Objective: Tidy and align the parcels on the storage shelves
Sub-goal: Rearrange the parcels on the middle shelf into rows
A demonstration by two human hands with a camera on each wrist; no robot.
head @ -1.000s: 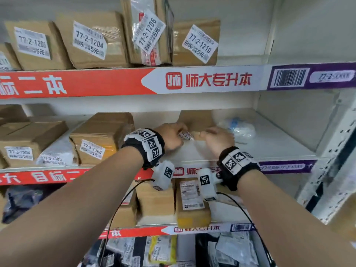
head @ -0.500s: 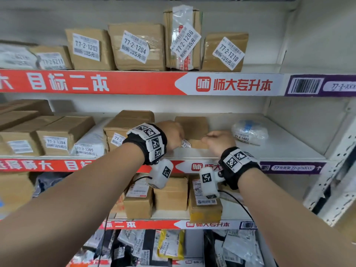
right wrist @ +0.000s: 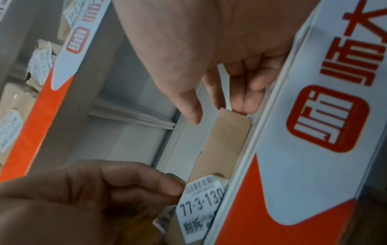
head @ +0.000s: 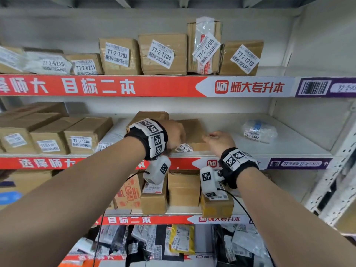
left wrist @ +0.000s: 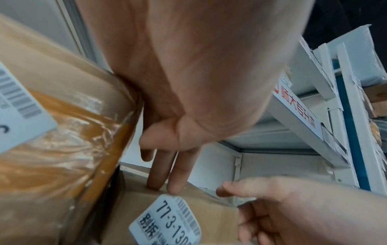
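Here the flat parcel (head: 193, 132) lies front-to-back on the shelf (head: 289, 143), between 2 hands: left hand (head: 174, 134) presses straight fingers on top, right hand (head: 218, 140) relaxed at its right front corner.

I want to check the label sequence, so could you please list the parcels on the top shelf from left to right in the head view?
Grey bag 77-2-6216 → low box 77-2-6211 → box 77-2-1203 → box 77-2-1204 → tall parcel 77-2-1206 → box 77-2-1210.
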